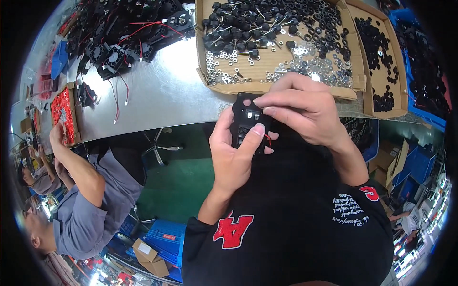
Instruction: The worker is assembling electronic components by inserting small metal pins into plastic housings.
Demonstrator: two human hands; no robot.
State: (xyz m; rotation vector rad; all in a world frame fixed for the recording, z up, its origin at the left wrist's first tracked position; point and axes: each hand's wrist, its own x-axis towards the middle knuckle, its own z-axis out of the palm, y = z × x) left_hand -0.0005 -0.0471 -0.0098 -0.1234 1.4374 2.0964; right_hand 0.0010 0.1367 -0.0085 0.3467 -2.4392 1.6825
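My left hand (231, 159) grips a small black plastic fan housing (244, 115), its thumb lying across the front face. The housing has a round hole near its top and two small light metal pieces in the middle. A short red wire (268, 140) loops out at its lower right. At the housing's upper right edge is my right hand (312, 112), thumb and forefinger closed in a pinch. Whatever sits between those fingertips is hidden or too small to name. Just beyond both hands stands a cardboard tray (281, 88) of loose hardware.
The tray holds black-headed screws (243, 24), nuts and washers. Another cardboard tray (400, 90) with black rings stands at right. Black fan housings (112, 55) with wires pile on the metal table (167, 102). At left, a co-worker (102, 200) reaches into a box of red parts (64, 112).
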